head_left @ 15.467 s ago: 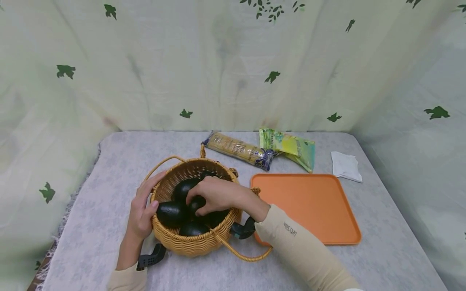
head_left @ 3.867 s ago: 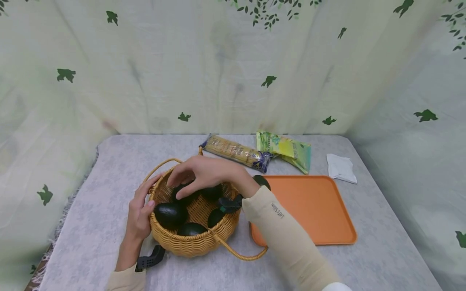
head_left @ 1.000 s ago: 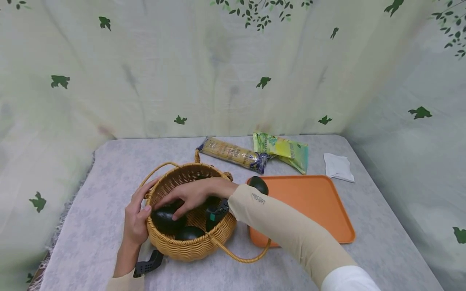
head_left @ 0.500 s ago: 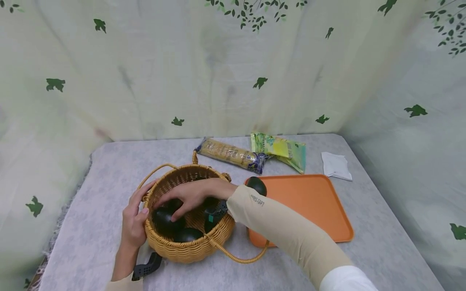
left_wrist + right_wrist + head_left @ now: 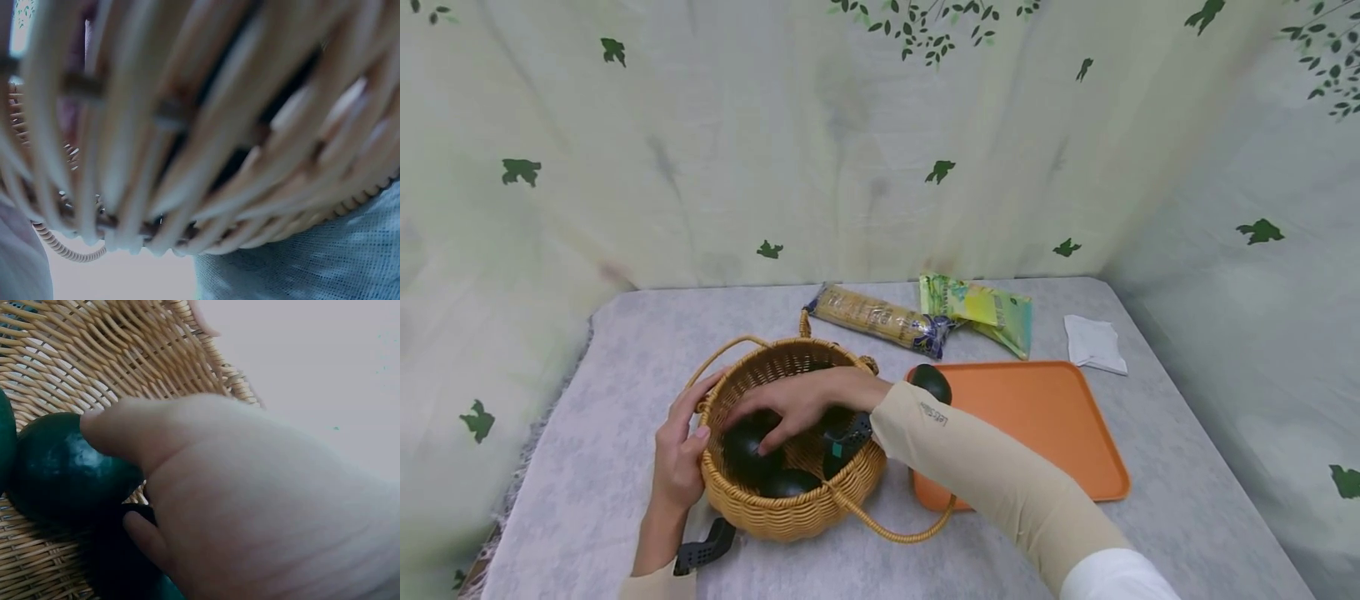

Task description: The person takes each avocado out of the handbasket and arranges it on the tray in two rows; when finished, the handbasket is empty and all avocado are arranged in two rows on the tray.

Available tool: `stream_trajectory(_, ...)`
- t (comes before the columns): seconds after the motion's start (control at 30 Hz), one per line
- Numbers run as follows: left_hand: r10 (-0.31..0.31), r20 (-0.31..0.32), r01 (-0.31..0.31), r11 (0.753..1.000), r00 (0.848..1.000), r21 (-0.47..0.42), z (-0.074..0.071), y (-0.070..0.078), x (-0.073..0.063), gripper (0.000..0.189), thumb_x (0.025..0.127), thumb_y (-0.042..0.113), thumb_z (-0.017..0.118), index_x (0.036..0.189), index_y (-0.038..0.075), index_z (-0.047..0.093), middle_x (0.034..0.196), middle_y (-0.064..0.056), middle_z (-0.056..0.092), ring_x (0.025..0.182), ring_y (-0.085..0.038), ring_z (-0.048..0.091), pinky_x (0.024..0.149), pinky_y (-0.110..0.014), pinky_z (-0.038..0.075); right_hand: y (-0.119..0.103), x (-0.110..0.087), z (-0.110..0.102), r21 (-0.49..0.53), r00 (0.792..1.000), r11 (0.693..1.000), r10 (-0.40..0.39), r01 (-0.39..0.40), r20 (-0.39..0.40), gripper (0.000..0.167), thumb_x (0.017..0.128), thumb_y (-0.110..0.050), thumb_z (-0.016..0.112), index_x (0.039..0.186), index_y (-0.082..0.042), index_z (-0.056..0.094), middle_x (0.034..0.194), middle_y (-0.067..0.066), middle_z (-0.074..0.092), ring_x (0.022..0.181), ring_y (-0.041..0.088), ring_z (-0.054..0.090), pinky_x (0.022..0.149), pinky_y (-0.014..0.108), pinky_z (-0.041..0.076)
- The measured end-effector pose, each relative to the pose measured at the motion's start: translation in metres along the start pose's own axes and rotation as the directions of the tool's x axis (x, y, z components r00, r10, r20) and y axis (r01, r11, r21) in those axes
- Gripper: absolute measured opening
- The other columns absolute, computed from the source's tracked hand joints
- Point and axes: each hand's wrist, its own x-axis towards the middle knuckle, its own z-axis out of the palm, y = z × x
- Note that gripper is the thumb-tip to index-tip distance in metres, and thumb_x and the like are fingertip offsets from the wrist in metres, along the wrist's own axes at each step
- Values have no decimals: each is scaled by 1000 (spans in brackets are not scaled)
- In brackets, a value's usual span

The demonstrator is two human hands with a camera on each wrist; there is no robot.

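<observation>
A round wicker basket [image 5: 790,521] with two loop handles holds several dark green avocados. Inside it, my right hand [image 5: 797,400] reaches from above and grips an avocado [image 5: 747,454] by the left wall. In the right wrist view, the thumb of my right hand [image 5: 231,487] lies against a shiny avocado [image 5: 69,469], with a darker one under another finger. My left hand [image 5: 679,458] rests against the basket's outer left side, fingers fairly straight along it and thumb at the rim. Only the blurred basket weave [image 5: 187,125] fills most of the left wrist view.
An orange tray [image 5: 1022,425] lies right of the basket, with one avocado [image 5: 931,383] at its far left corner. Behind are a pasta pack [image 5: 880,320], green-yellow packets [image 5: 981,310] and a white packet [image 5: 1093,343]. My right forearm crosses the tray's near left part.
One avocado has come to lie on the tray since the oldest frame. My right hand has lowered into the basket's left part onto an avocado, which shifts slightly. My left hand stays at the basket.
</observation>
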Motion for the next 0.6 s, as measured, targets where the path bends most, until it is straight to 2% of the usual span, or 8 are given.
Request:
stream_trajectory(0.17, -12, 8, 12, 1000, 1000, 6, 1, 2, 3, 54, 97, 10, 34, 143, -6, 56, 145, -10, 61, 129, -12, 51, 104, -23, 33, 0, -2, -2, -35, 999, 999, 27, -28, -41, 58, 100, -22, 67, 153, -10, 49, 156, 6, 49, 146, 14, 40, 115, 16, 27)
stream_trajectory(0.47, -29, 7, 29, 999, 1000, 19, 0, 4, 2, 54, 96, 11, 34, 143, -5, 57, 145, -6, 61, 129, -11, 51, 104, -22, 32, -3, -4, -3, -66, 995, 997, 40, -46, -87, 53, 98, -24, 70, 147, -11, 57, 149, 5, 55, 139, 12, 48, 111, 16, 32)
stream_trajectory(0.6, -31, 6, 31, 999, 1000, 17, -1, 5, 1, 54, 97, 11, 35, 143, -5, 57, 145, -6, 61, 130, -11, 51, 105, -23, 32, -3, -4, -3, -12, 992, 998, 60, -62, -109, 52, 98, -22, 70, 146, -10, 57, 146, 5, 57, 128, 10, 56, 103, 15, 40)
